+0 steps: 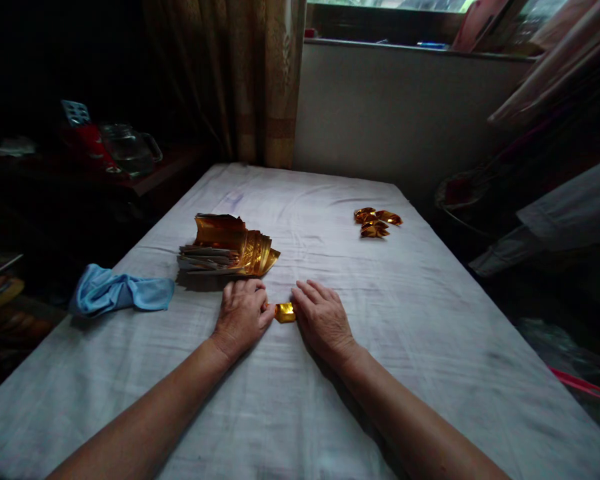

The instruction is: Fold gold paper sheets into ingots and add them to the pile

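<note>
A small folded piece of gold foil paper lies on the white cloth between my two hands. My left hand has its fingers curled, and its thumb tip rests at the paper's left end. On the other end, my right hand presses down with its fingers bent close together, hiding that edge. Just beyond my left hand stands a fanned stack of gold foil paper sheets with pale undersides. Several folded gold foil pieces sit in a small group at the far right.
A crumpled blue cloth lies on the left side of the cloth-covered table. Past the left edge, a glass jug stands on a dark side table. A curtain and a wall border the far edge. Clothes hang at the right.
</note>
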Demonstrator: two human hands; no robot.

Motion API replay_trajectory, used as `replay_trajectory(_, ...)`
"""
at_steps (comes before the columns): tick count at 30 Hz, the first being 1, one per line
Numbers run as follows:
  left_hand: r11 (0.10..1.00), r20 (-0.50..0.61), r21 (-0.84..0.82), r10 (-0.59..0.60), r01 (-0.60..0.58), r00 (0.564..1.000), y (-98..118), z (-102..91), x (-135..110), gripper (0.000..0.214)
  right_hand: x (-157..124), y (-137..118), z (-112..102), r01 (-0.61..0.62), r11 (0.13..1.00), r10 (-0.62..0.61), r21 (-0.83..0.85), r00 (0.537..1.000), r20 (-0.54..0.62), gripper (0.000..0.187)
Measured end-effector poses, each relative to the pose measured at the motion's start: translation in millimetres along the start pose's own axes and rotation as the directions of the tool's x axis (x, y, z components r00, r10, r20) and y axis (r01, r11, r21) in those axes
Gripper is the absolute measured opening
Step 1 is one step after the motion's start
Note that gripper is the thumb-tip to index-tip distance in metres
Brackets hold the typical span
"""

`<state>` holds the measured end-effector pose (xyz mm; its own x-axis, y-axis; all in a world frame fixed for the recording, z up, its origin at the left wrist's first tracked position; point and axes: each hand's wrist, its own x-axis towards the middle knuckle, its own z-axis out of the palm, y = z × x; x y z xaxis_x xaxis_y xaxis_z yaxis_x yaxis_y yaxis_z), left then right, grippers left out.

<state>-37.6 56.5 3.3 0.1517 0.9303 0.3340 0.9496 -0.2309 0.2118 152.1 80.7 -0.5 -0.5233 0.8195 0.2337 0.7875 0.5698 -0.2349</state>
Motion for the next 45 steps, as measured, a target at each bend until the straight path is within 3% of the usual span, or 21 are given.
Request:
replay_trajectory(3, 0.999, -0.034, 0.03, -0.027, 0.028, 0.999, -2, 5.2, -4, 0.009, -11, -9, 1, 0.138, 0.99, -0.142, 0.036, 0.981, 0.134, 0.048)
replay_trajectory(5, 0.998, -0.032, 0.041, -0.04, 0.041, 0.999, -4, 8.8, -6, 0.008, -17, -12, 1, 0.147, 0.988, -0.155, 0.054, 0.968, 0.199, 0.055)
replay_trajectory(12, 0.999, -0.031, 0.042, -0.017, 0.018, 0.999, -5, 6.0, -7, 0.006, -26, 2, -9, -0.046, 0.999, 0.051, -0.027, 0.97, 0.237, 0.054)
replay_trajectory(14, 0.998, -0.06, 0.051, 0.037, -0.034, 0.998, 0, 2.9, -10, 0.008, -27, 4, -9, -0.064, 0.997, 0.07, -0.032, 0.97, 0.232, 0.054)
replay_trajectory(16, 0.987, -0.061, 0.034, 0.16, -0.158, 0.985, 7, 1.7, -16, 0.017, -29, 4, -8, -0.069, 0.997, 0.075, -0.035, 0.972, 0.223, 0.055)
replay_trajectory(19, 0.933, 0.047, -0.047, 0.359, -0.357, 0.932, 16, 3.5, -28, 0.035, -29, 4, -7, -0.062, 0.997, 0.07, -0.045, 0.972, 0.222, 0.056)
replay_trajectory(21, 0.918, 0.132, -0.078, 0.397, -0.389, 0.908, 16, 4.7, -36, 0.05, -28, 4, -8, -0.057, 0.997, 0.068, -0.056, 0.97, 0.232, 0.056)
replay_trajectory(24, 0.931, 0.189, -0.071, 0.365, -0.358, 0.912, 4, 1.2, -46, 0.057, -29, 5, -9, -0.055, 0.997, 0.068, -0.063, 0.971, 0.23, 0.056)
replay_trajectory(29, 0.955, 0.188, -0.06, 0.296, -0.29, 0.937, -16, -16.4, -42, 0.046, -28, 4, -8, -0.051, 0.997, 0.061, -0.054, 0.978, 0.199, 0.052)
replay_trajectory(31, 0.974, 0.197, -0.082, 0.223, -0.21, 0.955, -14, -21.5, -31, 0.034, -25, 4, -8, -0.054, 0.997, 0.062, -0.051, 0.982, 0.177, 0.049)
replay_trajectory(33, 0.996, 0.229, -0.076, 0.07, -0.054, 0.971, -7, -23.2, -17, 0.022, -22, 4, -8, -0.052, 0.998, 0.058, -0.045, 0.988, 0.143, 0.045)
replay_trajectory(35, 0.999, 0.205, -0.046, -0.005, 0.015, 0.979, 1, -22.2, -6, 0.024, -19, 5, -9, -0.04, 0.999, 0.044, -0.034, 0.994, 0.105, 0.041)
replay_trajectory(45, 0.997, 0.187, -0.033, -0.067, 0.075, 0.98, 9, -17.0, 1, 0.009, -15, 19, -2, -0.031, 0.987, 0.049, 0.157, 0.993, -0.111, 0.024)
